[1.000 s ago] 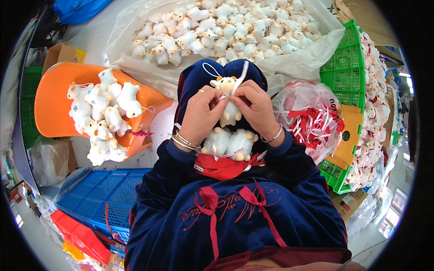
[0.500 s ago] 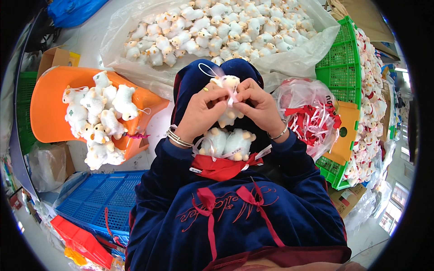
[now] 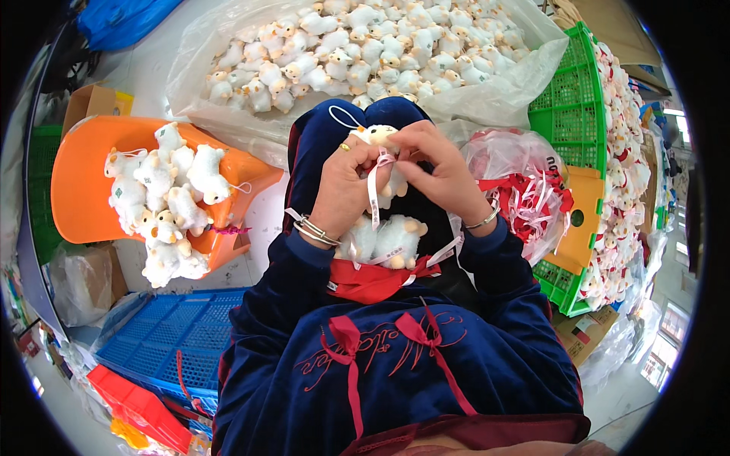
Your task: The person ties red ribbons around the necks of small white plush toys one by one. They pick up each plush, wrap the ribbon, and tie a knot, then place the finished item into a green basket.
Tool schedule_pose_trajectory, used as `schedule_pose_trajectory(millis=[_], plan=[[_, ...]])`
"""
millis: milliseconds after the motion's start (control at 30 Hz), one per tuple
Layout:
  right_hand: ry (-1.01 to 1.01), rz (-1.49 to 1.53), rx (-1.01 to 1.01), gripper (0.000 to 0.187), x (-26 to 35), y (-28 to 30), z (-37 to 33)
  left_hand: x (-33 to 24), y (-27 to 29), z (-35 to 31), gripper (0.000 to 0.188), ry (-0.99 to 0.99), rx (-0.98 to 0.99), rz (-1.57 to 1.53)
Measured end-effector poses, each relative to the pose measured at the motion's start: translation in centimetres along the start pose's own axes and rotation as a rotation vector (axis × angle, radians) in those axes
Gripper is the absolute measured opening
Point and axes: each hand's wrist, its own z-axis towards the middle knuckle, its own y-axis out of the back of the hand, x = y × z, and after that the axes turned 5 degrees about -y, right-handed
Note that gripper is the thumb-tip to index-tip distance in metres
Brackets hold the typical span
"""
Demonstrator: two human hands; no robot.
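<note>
Over my lap I hold a small white plush sheep [image 3: 394,186] with a white hanging loop at its head. My left hand [image 3: 344,188] is closed at the toy's neck, its fingers pinching a pale pink printed ribbon [image 3: 372,196] whose tail hangs down. My right hand [image 3: 439,169] is closed in a pinch at the other side of the neck; a bit of ribbon shows by its fingertips. Two more plush sheep [image 3: 398,242] lie on my lap, next to a bundle of red ribbons [image 3: 366,283]. Loose pale ribbons trail beside my right wrist.
An orange chair [image 3: 80,182] at left carries several plush sheep. Ahead, a plastic sheet [image 3: 494,99] holds a large heap of them. Right of me are a clear bag of red and white ribbons [image 3: 525,201] and a green crate [image 3: 566,99]. A blue crate [image 3: 167,334] stands at lower left.
The ribbon's tail now hangs down from my left fingers. My right hand has shifted slightly up and right, its fingers bent over the toy's head and neck.
</note>
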Motion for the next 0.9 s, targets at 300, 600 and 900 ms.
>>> schedule_pose_trajectory(millis=[300,600,900], plan=[[-0.151,0.23,-0.07,0.006,-0.4,-1.2,0.5,-0.4,0.4,0.3,0.012,0.002,-0.001,0.188],[-0.391,0.681,0.011,0.016,-0.4,0.3,1.0,-0.9,0.2,0.3,0.013,0.041,0.009,0.169],[0.013,0.715,-0.534,0.029,0.9,5.2,1.7,-0.5,0.8,0.4,0.016,0.016,0.018,0.191]])
